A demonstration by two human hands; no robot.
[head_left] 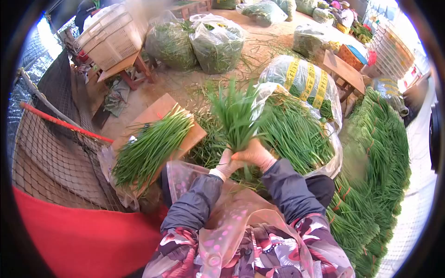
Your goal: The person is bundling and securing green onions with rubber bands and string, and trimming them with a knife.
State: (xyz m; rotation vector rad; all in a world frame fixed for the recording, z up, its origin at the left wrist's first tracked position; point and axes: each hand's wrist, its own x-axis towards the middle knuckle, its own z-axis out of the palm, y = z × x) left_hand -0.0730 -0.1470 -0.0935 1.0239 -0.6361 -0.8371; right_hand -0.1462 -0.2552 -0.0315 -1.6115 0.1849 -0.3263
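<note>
Both of my gloved hands are closed round the lower end of a bunch of garlic chives (235,118), held upright in front of my lap. The leaf tips fan out above and look slightly blurred. My left hand (225,165) grips from the left, and my right hand (256,154) wraps round from the right. To the left, a pile of chives (155,139) lies on a small wooden board (193,141), pale stem ends pointing away. At my right, an opened plastic bag (337,155) holds more loose chives (294,125).
Tied chive bundles (382,153) are stacked along the right. Ahead stand stuffed plastic bags (218,48), a taped clear bag (301,76), a white crate (111,39) on a stool and a wooden bench (344,72). Netting (60,148) and red cloth (88,231) lie left. Other people sit far back.
</note>
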